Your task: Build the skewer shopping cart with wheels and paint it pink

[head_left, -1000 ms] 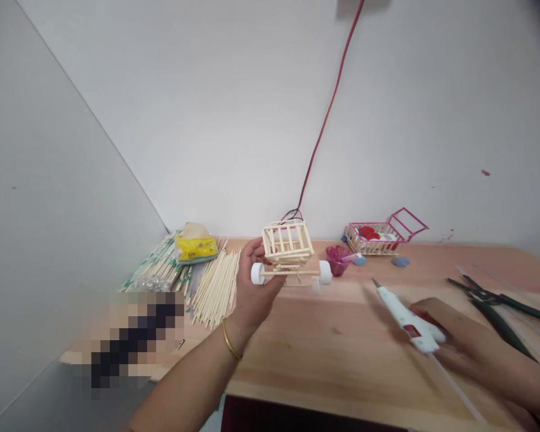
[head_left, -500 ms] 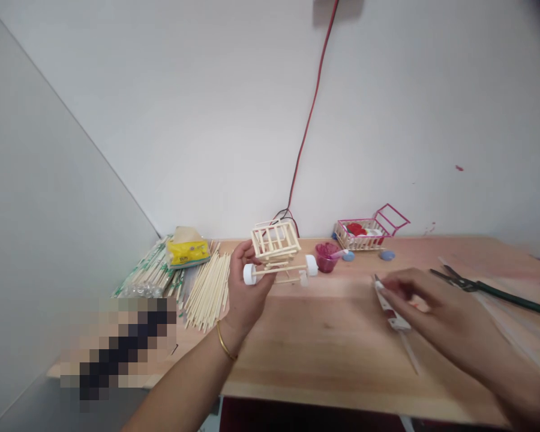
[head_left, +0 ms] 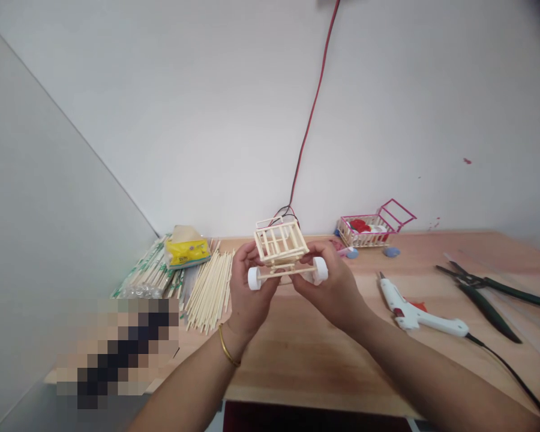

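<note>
A small cart (head_left: 281, 246) built of pale wooden sticks, with white round wheels on an axle, is held above the wooden table (head_left: 333, 354). My left hand (head_left: 247, 291) grips it from the left, fingers curled near the left wheel. My right hand (head_left: 330, 288) holds it from the right, fingers closed around the right wheel. A white glue gun (head_left: 416, 312) lies on the table to the right of my hands, untouched.
A heap of loose wooden sticks (head_left: 209, 285) and a yellow tissue pack (head_left: 186, 249) lie at the left. A pink stick basket (head_left: 371, 228) stands at the back. Dark pliers (head_left: 481, 291) lie at the right. A red cable (head_left: 312, 114) hangs down the wall.
My right hand has put down the glue gun, moved left and taken hold of the cart's right side. My left hand kept hold of the cart throughout.
</note>
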The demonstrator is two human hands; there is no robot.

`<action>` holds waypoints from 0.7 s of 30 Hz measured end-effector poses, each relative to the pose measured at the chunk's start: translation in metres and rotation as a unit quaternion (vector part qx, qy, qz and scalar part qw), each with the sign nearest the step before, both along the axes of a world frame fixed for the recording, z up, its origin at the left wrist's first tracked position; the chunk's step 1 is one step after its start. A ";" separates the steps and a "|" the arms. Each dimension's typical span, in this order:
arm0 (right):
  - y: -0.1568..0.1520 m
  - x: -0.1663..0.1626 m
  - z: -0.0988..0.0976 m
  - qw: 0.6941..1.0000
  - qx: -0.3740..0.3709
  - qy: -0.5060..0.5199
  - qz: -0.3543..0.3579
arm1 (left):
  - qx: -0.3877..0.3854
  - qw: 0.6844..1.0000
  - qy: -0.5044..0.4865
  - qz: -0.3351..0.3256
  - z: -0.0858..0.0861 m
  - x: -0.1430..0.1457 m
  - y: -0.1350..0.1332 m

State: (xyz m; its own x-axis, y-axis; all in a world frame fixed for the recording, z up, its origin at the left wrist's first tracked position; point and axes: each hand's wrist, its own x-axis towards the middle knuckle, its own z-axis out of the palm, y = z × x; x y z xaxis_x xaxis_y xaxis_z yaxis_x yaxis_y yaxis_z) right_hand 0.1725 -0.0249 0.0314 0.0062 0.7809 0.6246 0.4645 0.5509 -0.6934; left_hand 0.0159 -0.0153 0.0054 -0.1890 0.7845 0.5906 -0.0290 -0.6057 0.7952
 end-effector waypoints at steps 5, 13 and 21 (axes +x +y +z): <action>0.005 0.001 -0.009 1.000 0.022 0.009 -0.005 | 0.020 1.000 0.023 -0.004 -0.005 0.001 0.003; 0.007 0.009 -0.016 0.998 0.048 0.030 -0.007 | 0.044 0.997 0.028 -0.065 -0.004 0.003 0.005; 0.008 0.008 -0.018 0.996 0.076 0.034 -0.020 | 0.056 0.996 0.016 -0.075 -0.001 0.005 0.005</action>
State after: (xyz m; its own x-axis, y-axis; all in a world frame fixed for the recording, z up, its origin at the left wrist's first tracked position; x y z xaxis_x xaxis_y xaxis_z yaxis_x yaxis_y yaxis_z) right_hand 0.1809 -0.0168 0.0138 0.0807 0.6755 0.7329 0.4429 0.6344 -0.6335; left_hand 0.0212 -0.0105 0.0047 -0.0544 0.7315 0.6797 -0.1003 -0.6813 0.7251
